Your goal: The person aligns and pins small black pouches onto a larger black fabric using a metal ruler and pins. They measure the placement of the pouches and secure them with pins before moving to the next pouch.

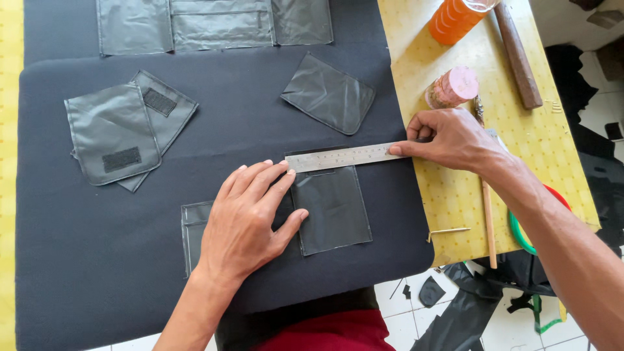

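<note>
While I'm standing next to this tabletop (78,273), there's only the one view from above, so here's what it shows. It's covered with a dark foam mat, and a steel ruler (344,156) lies across the middle, long axis running left to right, tilted up a touch at its right end.

The left hand (250,218) is spread flat, palm down, pressing on a dark grey rectangular leather piece (335,211). Its fingertips reach the ruler's left end and the thumb sticks out onto the leather. It isn't gripping anything, just holding things flat. The right hand (452,138) comes in from the right and pinches the ruler's right end with its fingertips, right where the mat meets a yellow cutting board (552,149).

The ruler sits along the far edge of the leather piece, touching it, so the leather is on the near side of the ruler and mostly under the left hand. That hand is clearly the closer one to it.

Other bits around: two pocket pieces with velcro patches (123,133) to the far left, another rounded pocket piece (328,93) further away, an orange cup (455,19), a pink-capped bottle (453,88) and a wooden handle (518,55) on the yellow board.
</note>
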